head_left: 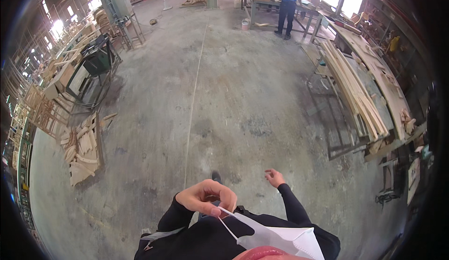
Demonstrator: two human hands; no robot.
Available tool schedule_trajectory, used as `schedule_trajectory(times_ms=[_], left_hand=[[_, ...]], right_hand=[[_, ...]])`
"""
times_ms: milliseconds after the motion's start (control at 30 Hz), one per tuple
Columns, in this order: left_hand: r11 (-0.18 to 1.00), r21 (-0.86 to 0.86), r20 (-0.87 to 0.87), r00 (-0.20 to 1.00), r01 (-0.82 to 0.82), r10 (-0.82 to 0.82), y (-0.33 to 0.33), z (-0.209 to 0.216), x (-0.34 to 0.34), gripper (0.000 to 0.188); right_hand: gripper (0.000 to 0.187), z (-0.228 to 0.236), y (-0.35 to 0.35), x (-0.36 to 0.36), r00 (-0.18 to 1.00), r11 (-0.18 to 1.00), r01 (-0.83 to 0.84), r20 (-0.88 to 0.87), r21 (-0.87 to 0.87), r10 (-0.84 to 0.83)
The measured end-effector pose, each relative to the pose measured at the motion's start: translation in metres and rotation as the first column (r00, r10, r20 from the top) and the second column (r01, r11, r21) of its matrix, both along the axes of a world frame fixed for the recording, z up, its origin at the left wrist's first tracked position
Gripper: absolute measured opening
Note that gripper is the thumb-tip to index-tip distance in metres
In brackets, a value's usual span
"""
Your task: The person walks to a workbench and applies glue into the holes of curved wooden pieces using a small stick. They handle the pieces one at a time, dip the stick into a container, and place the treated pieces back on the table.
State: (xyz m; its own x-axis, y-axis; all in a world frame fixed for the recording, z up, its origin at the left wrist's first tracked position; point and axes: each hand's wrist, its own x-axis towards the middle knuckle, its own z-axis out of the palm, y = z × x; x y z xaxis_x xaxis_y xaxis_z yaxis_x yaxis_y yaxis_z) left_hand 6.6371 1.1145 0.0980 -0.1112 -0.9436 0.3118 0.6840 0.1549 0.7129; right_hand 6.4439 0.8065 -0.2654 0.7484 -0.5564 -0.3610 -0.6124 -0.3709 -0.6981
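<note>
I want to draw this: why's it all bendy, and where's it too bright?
Head view: the fisheye lens curves things toward a dark rim; head view, upper right: a window glares white; head view, below: the left hand looks fairly clear.

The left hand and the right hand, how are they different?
The left hand pinches the ear loop of the white mask; the right hand seems to hold nothing, its fingers loosely bent. The left hand looks bigger in the picture; the right hand looks smaller. Both are bare and come out of black sleeves.
</note>
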Motion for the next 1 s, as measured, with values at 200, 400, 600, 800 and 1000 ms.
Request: schedule_trajectory(times_ms=[200, 400, 600, 800, 1000], left_hand=[[0.935, -0.294, 0.185, 0.971, 0.199, -0.149, -0.096, -0.002, 0.175, 0.006], [0.918, -0.289, 0.207, 0.954, 0.272, -0.218, -0.205, 0.019, 0.334, 0.007], [0.916, -0.235, 0.219, 0.936, 0.326, -0.277, -0.323, 0.020, 0.486, 0.008], [0.897, -0.214, 0.330, 0.893, 0.387, -0.307, -0.454, 0.017, 0.624, 0.009], [0.906, -0.221, 0.286, 0.912, 0.362, -0.295, -0.579, 0.045, 0.757, 0.008]], right_hand=[[0.030, -0.037, -0.104, 0.119, 0.994, 0.983, 0.037, -0.098, -0.182, -0.056], [0.035, -0.046, -0.138, 0.115, 0.835, 0.956, 0.199, -0.547, 0.216, -0.050], [0.041, -0.037, -0.170, 0.235, 0.740, 0.884, 0.428, -0.634, 0.187, -0.224], [0.039, -0.140, -0.291, 0.347, 0.857, 0.841, 0.419, -0.456, 0.342, -0.241], [0.033, -0.103, -0.485, 0.595, 0.885, 0.996, 0.092, -0.457, -0.014, -0.088]])
